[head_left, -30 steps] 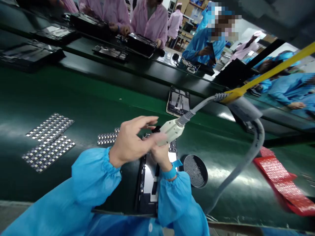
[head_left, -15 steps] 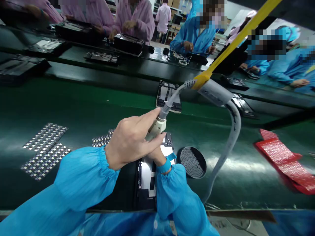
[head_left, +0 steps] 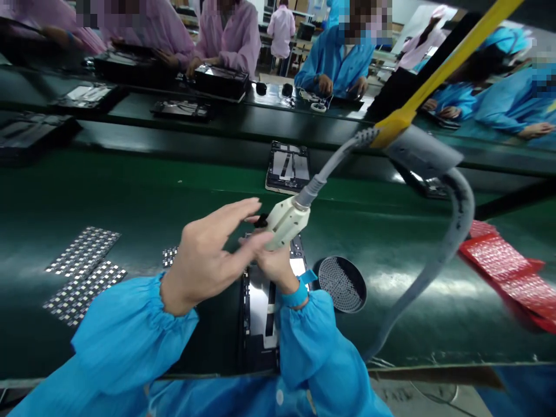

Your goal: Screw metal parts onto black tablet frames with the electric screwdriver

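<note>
My right hand (head_left: 273, 263) is wrapped round a cream electric screwdriver (head_left: 286, 221) whose grey cable (head_left: 438, 255) loops up to a yellow hanging strap (head_left: 438, 72). The tool points down at a flat black device frame (head_left: 260, 313) lying on the green belt in front of me. My left hand (head_left: 208, 255) hovers just left of the tool with its fingers stretched out toward it, holding nothing that I can see. Both arms wear blue sleeves.
A round black perforated dish (head_left: 342, 284) sits right of the frame. Sheets of small parts (head_left: 82, 266) lie at left, red strips (head_left: 508, 278) at right. Another device frame (head_left: 289, 167) rests farther up the belt. Several people in pink and blue coats work across the far bench.
My left hand had closed against the screwdriver half a second ago; now its fingers have spread and pulled slightly off it. The tool has tilted more to the right.
</note>
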The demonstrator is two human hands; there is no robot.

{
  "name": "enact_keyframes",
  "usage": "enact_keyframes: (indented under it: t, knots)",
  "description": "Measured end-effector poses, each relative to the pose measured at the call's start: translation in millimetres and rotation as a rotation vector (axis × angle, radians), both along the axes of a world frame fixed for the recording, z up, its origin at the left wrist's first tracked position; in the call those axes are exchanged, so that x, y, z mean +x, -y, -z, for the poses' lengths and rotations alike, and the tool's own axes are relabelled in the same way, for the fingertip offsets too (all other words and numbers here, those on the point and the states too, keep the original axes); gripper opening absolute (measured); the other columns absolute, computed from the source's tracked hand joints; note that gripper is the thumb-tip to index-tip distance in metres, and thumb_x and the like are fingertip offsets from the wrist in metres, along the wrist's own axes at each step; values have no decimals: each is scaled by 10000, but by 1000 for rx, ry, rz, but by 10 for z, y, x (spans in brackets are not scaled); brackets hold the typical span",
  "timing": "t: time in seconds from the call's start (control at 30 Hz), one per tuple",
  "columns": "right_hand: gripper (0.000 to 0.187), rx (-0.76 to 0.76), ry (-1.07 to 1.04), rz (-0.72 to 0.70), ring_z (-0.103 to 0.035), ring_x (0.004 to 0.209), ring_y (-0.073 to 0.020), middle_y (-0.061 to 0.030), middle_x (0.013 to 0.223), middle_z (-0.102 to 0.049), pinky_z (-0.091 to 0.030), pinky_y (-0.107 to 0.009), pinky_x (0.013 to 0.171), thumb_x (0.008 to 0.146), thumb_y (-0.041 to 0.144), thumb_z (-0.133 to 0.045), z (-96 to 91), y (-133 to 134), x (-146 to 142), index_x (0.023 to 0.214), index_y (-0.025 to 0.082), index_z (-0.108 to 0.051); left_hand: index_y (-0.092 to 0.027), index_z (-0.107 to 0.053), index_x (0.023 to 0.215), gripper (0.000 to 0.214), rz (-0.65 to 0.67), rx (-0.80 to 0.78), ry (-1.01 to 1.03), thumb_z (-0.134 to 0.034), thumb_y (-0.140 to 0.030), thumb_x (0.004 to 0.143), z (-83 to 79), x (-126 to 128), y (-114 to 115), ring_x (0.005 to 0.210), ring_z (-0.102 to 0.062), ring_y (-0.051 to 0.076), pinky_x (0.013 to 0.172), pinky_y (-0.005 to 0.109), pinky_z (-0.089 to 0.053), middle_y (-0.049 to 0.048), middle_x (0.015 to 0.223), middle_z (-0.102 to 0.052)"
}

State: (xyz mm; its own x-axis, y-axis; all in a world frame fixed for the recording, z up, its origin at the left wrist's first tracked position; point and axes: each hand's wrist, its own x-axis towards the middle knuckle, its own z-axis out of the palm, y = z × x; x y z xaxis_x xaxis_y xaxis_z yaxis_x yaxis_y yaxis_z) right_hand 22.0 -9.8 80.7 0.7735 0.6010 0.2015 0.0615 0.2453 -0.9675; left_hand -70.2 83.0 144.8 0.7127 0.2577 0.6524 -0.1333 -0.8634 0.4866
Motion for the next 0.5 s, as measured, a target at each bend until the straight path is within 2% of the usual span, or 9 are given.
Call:
enact_keyframes:
  t: [0.1, 0.2, 0.27, 0.37, 0.5]
  knots:
    - [301, 46, -21, -61, -510, 388, -103, 97, 500, -530, -446, -233, 431, 747, 204, -697, 15, 53, 45, 1026, 215, -584, -178, -679, 994, 171, -41, -51, -189, -552, -252, 907, 279, -117, -127, 867, -671, 170, 789, 264, -524, 46, 965, -717]
    - [341, 64, -11, -29, -521, 392, -97, 102, 504, -544, -457, -231, 448, 759, 186, -692, 33, 78, 87, 1079, 201, -573, -185, -666, 957, 193, 127, -27, -519, -480, -233, 935, 612, -164, -185, 859, -654, 180, 776, 280, -499, 46, 936, -696]
    - [354, 69, -24, -17, -522, 382, -94, 109, 497, -541, -452, -224, 437, 756, 179, -689, 34, 81, 104, 1088, 197, -570, -186, -643, 976, 200, 226, -31, -662, -450, -227, 947, 782, -154, -173, 880, -643, 186, 792, 288, -489, 51, 958, -673]
    - [355, 66, -33, -10, -524, 377, -94, 113, 490, -538, -452, -221, 434, 744, 175, -689, 23, 83, 114, 1080, 191, -576, -184, -613, 971, 209, 268, -57, -737, -409, -226, 963, 912, -120, -138, 883, -630, 186, 798, 289, -476, 54, 961, -640]
    - [324, 66, -32, -7, -520, 379, -92, 106, 492, -543, -454, -219, 436, 745, 159, -686, 9, 101, 119, 1055, 184, -592, -177, -597, 963, 228, 260, -61, -761, -375, -230, 977, 944, -96, -135, 888, -615, 184, 806, 291, -460, 56, 958, -614]
